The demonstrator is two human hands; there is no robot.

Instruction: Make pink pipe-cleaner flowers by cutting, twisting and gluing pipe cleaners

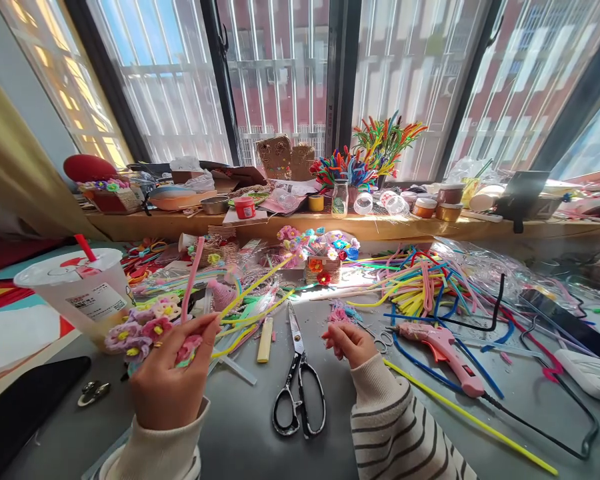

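Note:
My left hand (173, 370) is closed in a pinch, and a pink pipe cleaner (193, 277) stands up from behind its fingers. Where the pipe cleaner's lower end lies is partly hidden. Beside this hand is a bunch of fuzzy pipe-cleaner flowers (135, 337) in purple, pink and cream. Yellow pipe cleaners (255, 290) stretch away just past the fingertips. My right hand (350, 343) hovers with curled fingers, and nothing shows in them. Between the hands, black-handled scissors (297, 380) lie on the grey table, blades pointing away.
A pink glue gun (443, 347) with a black cord lies at right, near small scissors (380, 339) and heaped pipe cleaners (425, 293). A lidded drink cup (75, 287) stands at left. A yellow stick (265, 340) and flower basket (323, 269) lie ahead, below the cluttered sill (260, 223).

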